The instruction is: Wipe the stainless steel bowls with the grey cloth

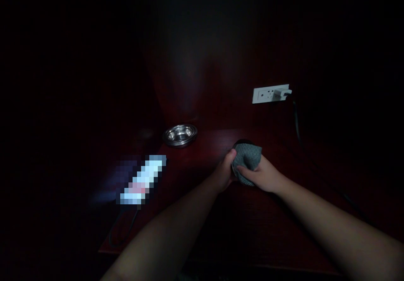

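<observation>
Gripping a dark round thing [243,141] with our left hand [226,173], we have that hand curled partly closed around its side, thumb up along the near edge and the other fingers mostly hidden behind and beneath it. Our right hand [267,177] has hold of a grey-green cloth [248,156], its thumb bent over the front of the fabric and pressing in a fold; how far its other fingers close, we cannot tell, since the cloth covers them. The cloth lies bunched against the round thing and hides most of it, leaving only a dark curved edge showing at the top, so we cannot tell exactly what it is. Both hands are close together over the dark red table [246,218], right of its middle.

Farther back and to the left, shiny metal bowls [180,134] sit nested near the wall [205,97]. Nearer us on the left is a bright screen [143,180], blurred into blocks, with a thin cord [131,226] looping below it. On the wall to the right, a white socket [262,95] holds a plug [281,92], and a dark cable [296,121] runs down from just beside it. Deep shadow surrounds everything.
</observation>
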The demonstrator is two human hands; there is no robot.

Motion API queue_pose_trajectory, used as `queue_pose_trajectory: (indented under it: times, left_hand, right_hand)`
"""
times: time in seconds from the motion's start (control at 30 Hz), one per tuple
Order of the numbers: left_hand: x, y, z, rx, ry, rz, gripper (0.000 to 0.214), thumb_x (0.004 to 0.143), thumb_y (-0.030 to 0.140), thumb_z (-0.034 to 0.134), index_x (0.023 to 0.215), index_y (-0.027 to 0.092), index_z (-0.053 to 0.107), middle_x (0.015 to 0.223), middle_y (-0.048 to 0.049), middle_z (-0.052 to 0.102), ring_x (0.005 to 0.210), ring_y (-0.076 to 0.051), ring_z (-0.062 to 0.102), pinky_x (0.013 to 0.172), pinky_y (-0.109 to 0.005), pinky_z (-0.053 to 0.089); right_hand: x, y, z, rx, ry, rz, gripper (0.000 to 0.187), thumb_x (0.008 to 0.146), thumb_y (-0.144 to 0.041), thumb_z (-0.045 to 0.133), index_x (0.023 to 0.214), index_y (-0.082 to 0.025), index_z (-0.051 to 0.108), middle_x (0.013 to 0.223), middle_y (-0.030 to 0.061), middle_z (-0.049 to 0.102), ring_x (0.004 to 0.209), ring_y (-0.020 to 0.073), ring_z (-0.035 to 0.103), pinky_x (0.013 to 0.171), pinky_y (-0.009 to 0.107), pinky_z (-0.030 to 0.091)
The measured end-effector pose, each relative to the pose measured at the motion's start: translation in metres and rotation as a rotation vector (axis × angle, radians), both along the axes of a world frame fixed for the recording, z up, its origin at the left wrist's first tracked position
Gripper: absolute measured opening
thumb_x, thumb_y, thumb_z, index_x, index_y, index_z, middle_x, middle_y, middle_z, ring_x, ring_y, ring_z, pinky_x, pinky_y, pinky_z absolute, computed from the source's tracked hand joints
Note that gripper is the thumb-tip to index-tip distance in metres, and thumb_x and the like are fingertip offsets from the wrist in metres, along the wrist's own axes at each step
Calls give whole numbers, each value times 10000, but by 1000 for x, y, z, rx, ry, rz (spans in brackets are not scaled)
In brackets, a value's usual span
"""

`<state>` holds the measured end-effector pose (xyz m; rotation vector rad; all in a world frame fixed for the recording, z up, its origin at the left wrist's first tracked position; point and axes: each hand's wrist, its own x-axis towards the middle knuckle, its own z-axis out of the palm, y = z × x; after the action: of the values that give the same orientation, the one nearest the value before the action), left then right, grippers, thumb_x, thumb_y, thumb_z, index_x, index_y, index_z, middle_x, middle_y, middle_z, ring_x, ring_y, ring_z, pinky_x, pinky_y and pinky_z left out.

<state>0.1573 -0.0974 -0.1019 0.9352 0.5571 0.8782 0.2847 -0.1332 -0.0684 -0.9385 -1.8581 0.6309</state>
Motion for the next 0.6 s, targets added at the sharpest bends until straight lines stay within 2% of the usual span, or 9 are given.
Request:
queue_pose_trajectory:
  times: [0.1,0.2,0.3,0.43,0.6]
  left_hand:
    - [-2,0,0,-10,14,-60,661,778,691,513,1115,140,652,1054,-142,719,1007,-306,667,872,-450,518]
    - [-3,-2,2,-20,38,-81,613,798,655,515,1133,159,644,1057,-133,721,1011,-304,664,890,-473,510]
    - [-3,-4,5,-22,48,-76,581,800,626,523,1162,185,630,1081,-120,715,1049,-308,647,893,-491,507]
    - [-3,-4,6,-15,6,-64,586,785,613,546,1214,216,590,1117,-111,699,1071,-311,634,883,-519,512]
    - [-2,-5,6,-4,-39,10,539,766,515,622,1235,265,530,1161,-87,659,1029,-283,640,827,-495,542]
  right_hand:
    - [0,2,-2,120,-92,-109,106,834,-288,557,896,-206,576,907,73,664,875,235,634,847,402,522]
    - [2,4,-1,266,-212,-329,97,817,-226,546,901,-188,574,943,110,639,921,262,591,873,419,483]
    - [3,5,4,330,-423,-504,124,798,-175,524,905,-175,587,970,133,632,939,284,552,849,420,441]
    - [4,7,8,299,-705,-591,176,805,-163,511,941,-182,622,1025,130,647,939,293,523,785,404,390]
    - [8,11,7,252,-844,-603,243,819,-179,520,1033,-169,635,1033,126,671,934,289,530,757,387,372]
